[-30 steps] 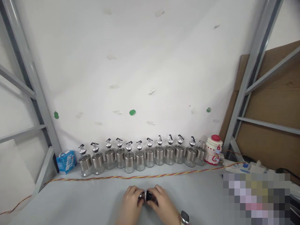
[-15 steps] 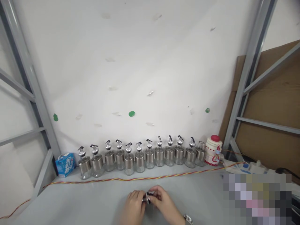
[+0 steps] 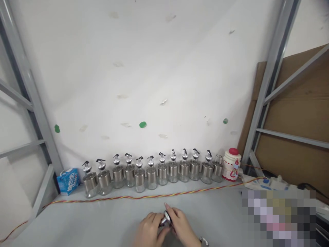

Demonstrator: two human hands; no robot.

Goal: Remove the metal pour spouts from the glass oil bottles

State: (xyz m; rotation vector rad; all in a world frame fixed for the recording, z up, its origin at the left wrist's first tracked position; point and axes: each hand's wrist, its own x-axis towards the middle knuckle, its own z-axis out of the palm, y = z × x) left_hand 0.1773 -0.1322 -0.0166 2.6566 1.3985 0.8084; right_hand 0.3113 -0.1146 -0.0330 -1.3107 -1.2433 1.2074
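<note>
"While we have both grips on this silver-and-black pour spout (image 3: 165,220), how does each one stand?"

"Our left grip (image 3: 149,227) pinches its narrower silver end, and our right grip (image 3: 182,224) is closed about the wide rim from the other side. So the spout sits tilted between them, on our side of the twisted cord (image 3: 164,196). We can't tell whether it touches the bench (image 3: 89,219)."

"How should we handle it, then?"

"We'd do best to brace it with the left fingertips and let the right ones make the small turns. It looks smooth, so we should press lightly with the pads; a lopsided squeeze could make it pop out."

"Our fingers cover much of it, though."

"Then we should tilt our wrists until the rim shows before we put any force on it."

"Could we knock the glass bottles (image 3: 139,178)?"

"Hardly, we judge: they stand beyond the cord, well apart from us, the rightmost bottle (image 3: 217,169) with no spout on its neck. Working low over the bench, we'd make any slip a short drop."
</note>
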